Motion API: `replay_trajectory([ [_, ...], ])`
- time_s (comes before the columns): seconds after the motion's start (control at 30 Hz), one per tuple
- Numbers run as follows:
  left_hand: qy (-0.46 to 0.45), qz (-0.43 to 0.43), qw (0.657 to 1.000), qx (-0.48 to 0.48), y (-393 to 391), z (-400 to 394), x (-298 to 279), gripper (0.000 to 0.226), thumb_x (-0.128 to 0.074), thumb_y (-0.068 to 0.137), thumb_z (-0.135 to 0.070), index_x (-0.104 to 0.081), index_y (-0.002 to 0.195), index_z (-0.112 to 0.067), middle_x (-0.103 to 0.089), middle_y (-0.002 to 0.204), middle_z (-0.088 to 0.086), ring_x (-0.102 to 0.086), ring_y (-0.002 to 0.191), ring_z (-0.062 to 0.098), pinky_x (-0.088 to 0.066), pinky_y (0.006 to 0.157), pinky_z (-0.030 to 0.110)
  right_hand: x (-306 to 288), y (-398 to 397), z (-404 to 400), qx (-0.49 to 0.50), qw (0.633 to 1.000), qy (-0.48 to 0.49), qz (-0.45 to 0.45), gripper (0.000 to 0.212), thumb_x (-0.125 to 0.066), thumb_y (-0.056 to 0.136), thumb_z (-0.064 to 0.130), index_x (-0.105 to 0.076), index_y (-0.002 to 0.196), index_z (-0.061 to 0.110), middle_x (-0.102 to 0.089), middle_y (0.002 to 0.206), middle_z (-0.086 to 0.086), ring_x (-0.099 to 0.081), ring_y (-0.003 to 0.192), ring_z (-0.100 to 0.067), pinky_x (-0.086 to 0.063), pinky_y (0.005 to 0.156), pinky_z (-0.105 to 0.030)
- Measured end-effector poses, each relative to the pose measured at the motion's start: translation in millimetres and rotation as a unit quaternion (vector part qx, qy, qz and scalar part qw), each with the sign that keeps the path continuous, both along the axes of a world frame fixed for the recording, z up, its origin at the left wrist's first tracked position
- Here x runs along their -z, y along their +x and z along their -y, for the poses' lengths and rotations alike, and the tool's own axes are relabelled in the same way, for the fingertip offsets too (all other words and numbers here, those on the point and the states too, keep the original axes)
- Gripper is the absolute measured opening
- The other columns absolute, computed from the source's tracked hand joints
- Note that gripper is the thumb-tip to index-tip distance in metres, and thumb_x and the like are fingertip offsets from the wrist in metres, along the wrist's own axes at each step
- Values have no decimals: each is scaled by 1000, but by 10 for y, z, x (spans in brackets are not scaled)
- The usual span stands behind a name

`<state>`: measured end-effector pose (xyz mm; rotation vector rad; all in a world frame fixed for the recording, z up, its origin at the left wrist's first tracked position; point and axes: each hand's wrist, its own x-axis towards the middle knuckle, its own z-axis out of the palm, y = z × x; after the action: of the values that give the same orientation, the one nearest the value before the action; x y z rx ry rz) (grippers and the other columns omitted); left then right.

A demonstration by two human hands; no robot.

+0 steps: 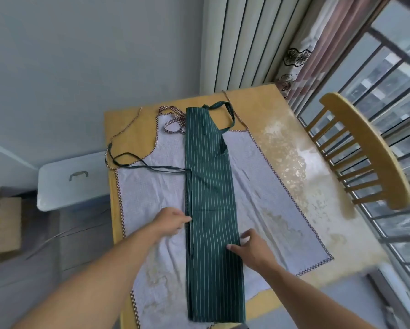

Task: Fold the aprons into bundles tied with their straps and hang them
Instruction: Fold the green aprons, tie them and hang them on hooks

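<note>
A green apron with white stripes [211, 191] lies folded into a long narrow strip down the middle of the table. Its neck loop [225, 110] lies at the far end, and its thin dark waist straps [142, 166] trail off to the left. Under it a white apron with checked trim [265, 186] lies spread flat. My left hand [171, 222] rests at the strip's left edge with its fingers on the fabric. At the strip's right edge sits my right hand [250, 249], its thumb on the green cloth and its fingers relaxed.
The yellow table [291, 143] stands against a grey wall. A wooden chair [365, 150] is at the right, by a barred window. A white bin with a handle [73, 179] sits at the left, with a cardboard box [4, 224] beyond it.
</note>
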<state>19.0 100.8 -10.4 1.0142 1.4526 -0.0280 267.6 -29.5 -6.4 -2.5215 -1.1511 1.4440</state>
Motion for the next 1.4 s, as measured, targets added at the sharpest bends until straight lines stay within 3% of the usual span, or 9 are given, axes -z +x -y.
replay_trajectory([
  [0.2, -66, -3, 998, 1, 167, 770, 351, 89, -76, 81, -53, -40, 148, -8, -52, 146, 7, -65, 103, 20, -60, 90, 39, 78, -168, 530, 89, 982, -60, -154, 40, -79, 88, 32, -61, 118, 13, -71, 106, 0, -71, 92, -16, -61, 85, -36],
  [0.4, -203, 112, 973, -24, 115, 892, -108, 27, -64, 100, -19, -63, 122, -3, -76, 112, 16, -70, 110, 32, -58, 93, 44, -430, -107, 528, 189, 945, 83, -254, 30, -59, 103, 21, -52, 132, 23, -73, 107, -5, -74, 88, -20, -62, 77, -45],
  [0.5, -155, 118, 979, -62, 98, 755, -300, 18, -63, 100, -14, -67, 108, 1, -77, 95, 14, -73, 88, 26, -59, 70, 33, -836, -112, 327, 116, 934, 170, -293, 33, -40, 109, 12, -67, 124, 22, -78, 98, -1, -75, 81, -22, -61, 71, -39],
  [0.6, -105, 121, 984, -79, 52, 695, -493, 18, -59, 100, -8, -66, 84, -1, -69, 64, 12, -66, 53, 19, -52, 49, 22, -1057, -185, 189, -52, 948, 224, -219, 37, -62, 95, -2, -70, 119, 25, -73, 119, 9, -71, 106, -13, -59, 87, -37],
  [0.67, -85, 123, 985, -84, -17, 663, -586, 18, -58, 100, -9, -64, 85, -3, -67, 61, 10, -63, 45, 15, -48, 44, 18, -1087, -255, 114, -132, 947, 276, -100, 30, -81, 86, 21, -71, 112, 31, -71, 111, 19, -66, 104, -1, -57, 83, -28],
  [0.83, 123, 100, 986, 49, -136, 584, -766, 47, -56, 98, 1, -53, 135, -30, -61, 133, -4, -57, 120, 15, -46, 83, 14, -1308, -360, -69, -89, 907, 411, 0, 14, -75, 90, 27, -74, 95, 15, -65, 102, 1, -56, 96, -18, -49, 84, -37],
  [1.0, 223, 95, 957, 157, -155, 573, -973, 60, -66, 91, -1, -48, 145, -19, -56, 137, -7, -52, 131, 14, -40, 110, 24, -1644, -395, -249, 56, 906, 403, -116, 16, -57, 102, 24, -68, 113, 22, -74, 110, -2, -68, 100, -18, -55, 89, -45],
  [1.13, 239, 160, 956, 67, -14, 520, -1191, 48, -84, 83, -37, -67, 126, -25, -70, 116, -17, -63, 106, -6, -51, 93, 15, -1730, -315, -378, 45, 903, 394, -165, 16, -63, 98, 20, -71, 111, 25, -76, 106, 5, -73, 95, -10, -59, 84, -32],
  [1.4, 237, 218, 944, 71, 71, 730, -1234, 42, -89, 78, -17, -75, 117, -21, -78, 106, -14, -70, 102, -2, -52, 84, 12, -1566, -131, -150, -32, 938, 234, -253, 34, -83, 83, 28, -73, 112, 14, -77, 109, -5, -74, 100, -20, -60, 92, -41],
])
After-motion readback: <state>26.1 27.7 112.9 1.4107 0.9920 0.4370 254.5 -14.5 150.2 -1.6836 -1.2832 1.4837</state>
